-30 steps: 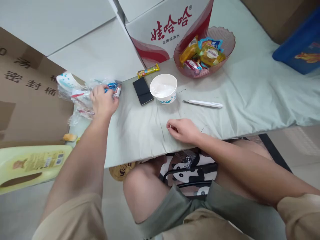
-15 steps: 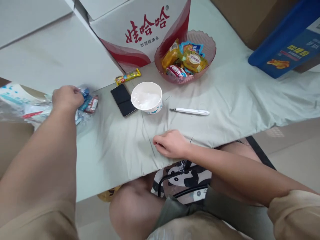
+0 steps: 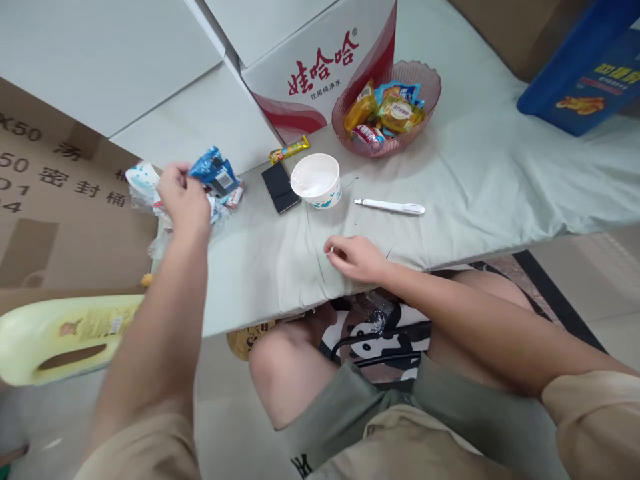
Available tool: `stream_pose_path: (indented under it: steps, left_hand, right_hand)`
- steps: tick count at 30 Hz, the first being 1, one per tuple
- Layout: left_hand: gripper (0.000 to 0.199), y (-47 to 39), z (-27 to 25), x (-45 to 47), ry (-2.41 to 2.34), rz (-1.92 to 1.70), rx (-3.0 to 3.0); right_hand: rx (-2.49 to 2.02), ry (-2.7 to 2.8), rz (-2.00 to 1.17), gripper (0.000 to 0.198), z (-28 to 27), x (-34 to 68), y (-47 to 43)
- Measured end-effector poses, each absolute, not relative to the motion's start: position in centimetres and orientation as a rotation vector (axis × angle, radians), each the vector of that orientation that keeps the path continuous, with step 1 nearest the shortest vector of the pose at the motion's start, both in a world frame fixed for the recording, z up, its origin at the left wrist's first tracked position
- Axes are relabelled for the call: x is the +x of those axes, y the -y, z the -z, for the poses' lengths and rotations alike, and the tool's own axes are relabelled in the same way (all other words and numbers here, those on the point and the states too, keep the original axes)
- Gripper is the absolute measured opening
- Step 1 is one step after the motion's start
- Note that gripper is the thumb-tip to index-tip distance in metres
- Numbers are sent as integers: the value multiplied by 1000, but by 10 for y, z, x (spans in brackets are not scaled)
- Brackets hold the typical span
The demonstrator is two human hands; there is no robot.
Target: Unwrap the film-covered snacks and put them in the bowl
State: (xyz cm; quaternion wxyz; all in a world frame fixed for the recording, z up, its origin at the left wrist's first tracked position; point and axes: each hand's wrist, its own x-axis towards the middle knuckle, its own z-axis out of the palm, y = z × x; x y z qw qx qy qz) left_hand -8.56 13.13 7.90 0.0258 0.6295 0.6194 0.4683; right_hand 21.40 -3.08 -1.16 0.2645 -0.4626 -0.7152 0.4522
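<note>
My left hand (image 3: 183, 193) is closed on the edge of a blue snack packet (image 3: 214, 173), held above a heap of wrappers (image 3: 233, 200) and clear plastic at the table's left end. A paper cup (image 3: 144, 179) with a blue pattern lies beside that hand. My right hand (image 3: 357, 259) rests on the cloth near the front edge, its fingers loosely curled in with nothing visible in them. In front of it stands a white paper bowl (image 3: 327, 199) with clear plastic inside. A white utility knife (image 3: 393, 207) lies right of the bowl.
Behind are a pink glass bowl (image 3: 434, 107) of wrapped snacks, a white-and-red carton (image 3: 325, 67), a yellow snack stick (image 3: 290, 149) and a black phone (image 3: 280, 189). A blue container (image 3: 575, 87) stands far right. At lower left is a pale yellow jug (image 3: 30, 333) by a cardboard box (image 3: 75, 233).
My left hand has lifted the blue packet up from the wrapper heap. The view has swung left, showing the jug and cardboard box. My right hand stays on the cloth.
</note>
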Motion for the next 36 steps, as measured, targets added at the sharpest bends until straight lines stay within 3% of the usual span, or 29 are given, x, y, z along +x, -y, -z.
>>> stream_pose_path:
  steps: [4, 6, 11, 15, 19, 25, 31, 34, 36]
  left_hand:
    - [13, -26, -33, -23, -1702, -1676, 2069]
    - [18, 21, -8, 13, -1523, -1557, 2192]
    - [19, 62, 22, 63, -1362, -1389, 2051]
    - [50, 46, 21, 65, -1359, -1479, 1453]
    - [75, 34, 20, 67, -1036, -1084, 1039]
    - [71, 25, 17, 66, -971, -918, 1032]
    - [56, 24, 17, 43, -1120, -854, 1205]
    - [53, 28, 17, 37, -1167, -793, 1326]
    - [52, 29, 18, 37, -1178, -785, 1376]
  right_hand:
    - [-977, 1138, -1940, 41, 7, 214, 34]
    - [-846, 912, -2047, 47, 7, 212, 34]
    - [-994, 992, -1677, 53, 15, 216, 30]
    - [-1032, 1065, -1506, 55, 23, 223, 26]
    - [-974, 1229, -1436, 53, 25, 222, 27]
    - [-1127, 1518, -1115, 52, 28, 226, 25]
    - [-1057, 1573, -1050, 81, 30, 241, 15]
    - [-976, 1598, -1070, 71, 26, 238, 15]
    - [-951, 1574, -1092, 48, 23, 234, 15]
